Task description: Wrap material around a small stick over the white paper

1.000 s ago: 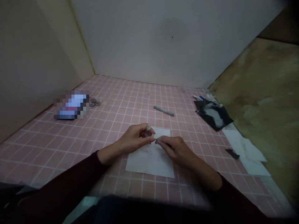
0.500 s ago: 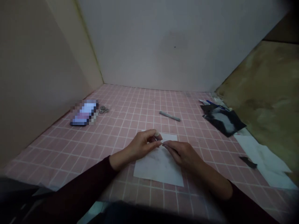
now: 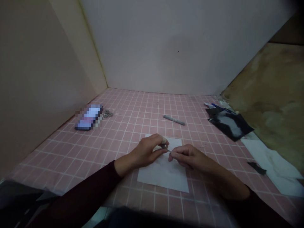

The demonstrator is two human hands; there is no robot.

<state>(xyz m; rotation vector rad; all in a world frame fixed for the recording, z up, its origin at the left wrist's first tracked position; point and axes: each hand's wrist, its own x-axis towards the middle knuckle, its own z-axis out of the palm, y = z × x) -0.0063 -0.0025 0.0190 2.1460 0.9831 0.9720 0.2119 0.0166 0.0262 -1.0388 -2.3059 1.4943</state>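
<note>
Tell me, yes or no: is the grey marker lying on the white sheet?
No, the grey marker lies on the pink tiles beyond the white sheet.

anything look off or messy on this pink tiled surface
Only the right edge: a black pouch lies crumpled and askew, and a dark scrap sits loose on the white sheets there.

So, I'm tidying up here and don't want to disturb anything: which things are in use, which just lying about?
In use: left hand, right hand, small dark piece pinched between them, white sheet beneath.
Lying about: grey stick, phone, metal rings, black pouch, loose white papers.
</note>
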